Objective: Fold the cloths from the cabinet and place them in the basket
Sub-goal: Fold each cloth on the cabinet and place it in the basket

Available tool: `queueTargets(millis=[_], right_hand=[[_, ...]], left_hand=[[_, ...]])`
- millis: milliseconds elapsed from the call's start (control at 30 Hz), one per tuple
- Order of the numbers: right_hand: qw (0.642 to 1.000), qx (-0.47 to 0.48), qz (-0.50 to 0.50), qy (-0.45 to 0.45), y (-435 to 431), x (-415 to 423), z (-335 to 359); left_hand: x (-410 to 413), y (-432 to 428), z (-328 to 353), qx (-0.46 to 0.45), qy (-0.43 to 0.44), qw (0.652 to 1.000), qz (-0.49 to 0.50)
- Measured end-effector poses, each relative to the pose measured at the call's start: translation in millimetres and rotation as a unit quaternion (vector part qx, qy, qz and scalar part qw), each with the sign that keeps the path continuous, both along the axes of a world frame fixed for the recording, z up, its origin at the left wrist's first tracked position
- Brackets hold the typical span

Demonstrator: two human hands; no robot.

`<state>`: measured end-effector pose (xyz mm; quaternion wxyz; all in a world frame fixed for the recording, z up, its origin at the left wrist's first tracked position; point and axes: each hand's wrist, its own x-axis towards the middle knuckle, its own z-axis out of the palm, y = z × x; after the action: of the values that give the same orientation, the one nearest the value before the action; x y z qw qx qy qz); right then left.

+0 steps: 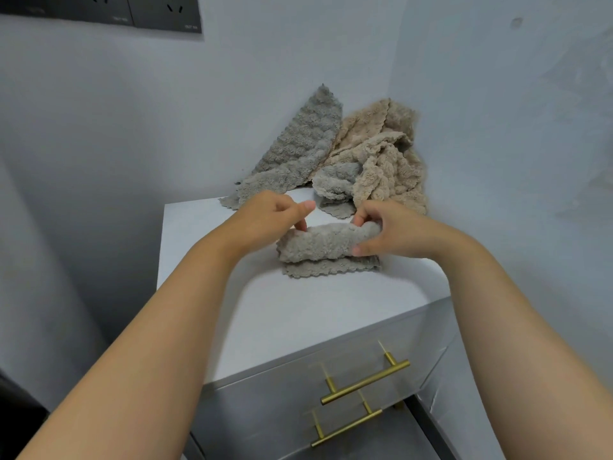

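Observation:
A grey fluffy cloth (326, 249) lies folded into a thick band on the white cabinet top (292, 313). My left hand (277, 215) pinches its left end with curled fingers. My right hand (388, 227) grips its right end, thumb under the fold and fingers over the top. Behind it, in the corner, a grey cloth (298, 151) leans against the wall beside a crumpled beige cloth (388, 161), with another grey cloth (335, 184) bunched in front. No basket is in view.
The cabinet stands in a wall corner, with walls close behind and to the right. Two drawers with brass bar handles (365, 381) face me below the top. Dark wall sockets (132, 11) sit at the upper left.

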<state>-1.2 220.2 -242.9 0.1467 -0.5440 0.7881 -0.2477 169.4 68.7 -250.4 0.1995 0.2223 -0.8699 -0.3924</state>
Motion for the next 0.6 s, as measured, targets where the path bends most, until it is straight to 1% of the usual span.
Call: queueTargets(millis=[67, 167, 233, 300, 333, 367, 400, 467, 533, 600], right_hand=[[0.999, 0.001, 0.029, -0.018, 3, 1, 4], [1.0, -0.011, -0.003, -0.003, 0, 2, 3], [0.999, -0.018, -0.031, -0.005, -7, 7, -2], [0.998, -0.024, -0.059, 0.027, -15, 11, -10], [0.996, -0.024, -0.069, 0.045, -18, 11, -13], [0.997, -0.015, -0.069, 0.043, -20, 11, -15], [0.998, 0.007, -0.059, 0.025, -20, 12, -15], [0.997, 0.074, -0.03, 0.002, -14, 13, -9], [0.992, 0.123, -0.025, 0.026, -8, 9, -2], [0.988, 0.151, -0.034, 0.026, -4, 2, 0]], left_hand=[[-4, 6, 1, -0.006, -0.017, 1.0, -0.001], [-14, 12, 0, -0.02, -0.045, 0.999, 0.014], [-23, 16, -3, -0.09, -0.06, 0.993, 0.046], [-30, 20, -8, -0.161, -0.074, 0.981, 0.082], [-33, 23, -10, -0.185, -0.085, 0.975, 0.094], [-35, 24, -12, -0.2, -0.105, 0.97, 0.095], [-37, 24, -13, -0.204, -0.132, 0.966, 0.084], [-38, 23, -13, -0.178, -0.187, 0.965, 0.035], [-34, 19, -9, -0.142, -0.227, 0.964, -0.004], [-29, 16, -5, -0.137, -0.243, 0.96, -0.028]])
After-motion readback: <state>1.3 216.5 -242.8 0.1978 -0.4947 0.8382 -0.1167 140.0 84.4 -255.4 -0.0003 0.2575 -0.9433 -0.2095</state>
